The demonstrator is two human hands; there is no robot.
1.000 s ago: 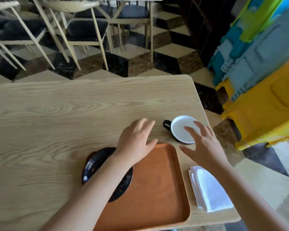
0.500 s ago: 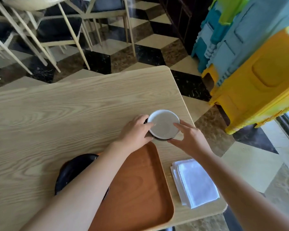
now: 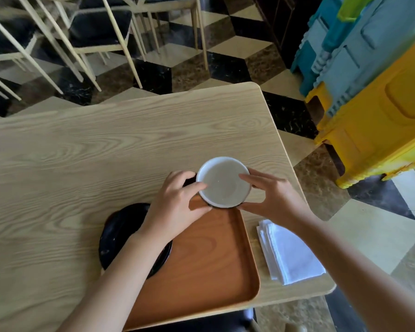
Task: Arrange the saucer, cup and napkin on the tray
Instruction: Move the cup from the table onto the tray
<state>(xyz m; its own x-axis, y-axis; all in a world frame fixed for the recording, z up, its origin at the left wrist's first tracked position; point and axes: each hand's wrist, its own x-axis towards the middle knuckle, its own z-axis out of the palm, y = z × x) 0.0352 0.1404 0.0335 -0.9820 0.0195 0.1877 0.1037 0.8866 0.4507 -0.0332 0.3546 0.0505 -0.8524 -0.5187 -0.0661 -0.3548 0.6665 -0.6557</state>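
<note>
Your left hand [image 3: 175,207] and right hand [image 3: 271,200] reach forward with fingers curled around opposite sides of the one cup [image 3: 223,183], black outside and white inside, clasping it between them over the far edge of the wooden tray [image 3: 209,259]; you cannot tell whether it touches the tray. One black saucer [image 3: 120,231] lies on the tray's left side under your left forearm, overhanging the rim. One stack of folded white napkins [image 3: 290,255] rests on the table [image 3: 82,152] just right of the tray.

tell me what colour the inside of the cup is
White inside the cup, black outside; seen in the head view.
</note>
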